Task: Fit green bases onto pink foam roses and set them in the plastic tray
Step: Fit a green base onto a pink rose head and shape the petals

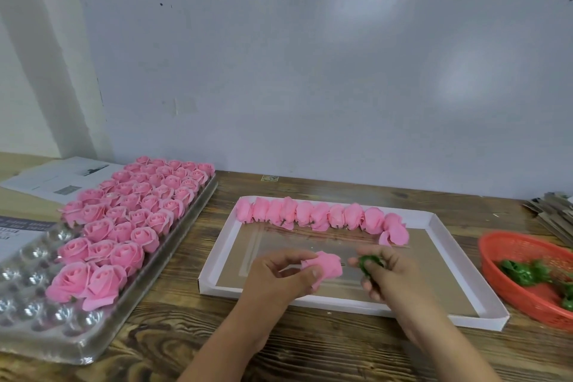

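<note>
Our left hand [279, 273] pinches a pink rose [324, 267] sideways, stem end towards our right hand [384, 273], which seems to grip a green base [369, 262] for fitting. Left of both waits the plastic tray [198, 205].

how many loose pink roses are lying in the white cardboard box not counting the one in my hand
10 roses, in one row along the far wall of the white cardboard box, left to right; the rightmost sits slightly nearer. None looks hidden.
</note>
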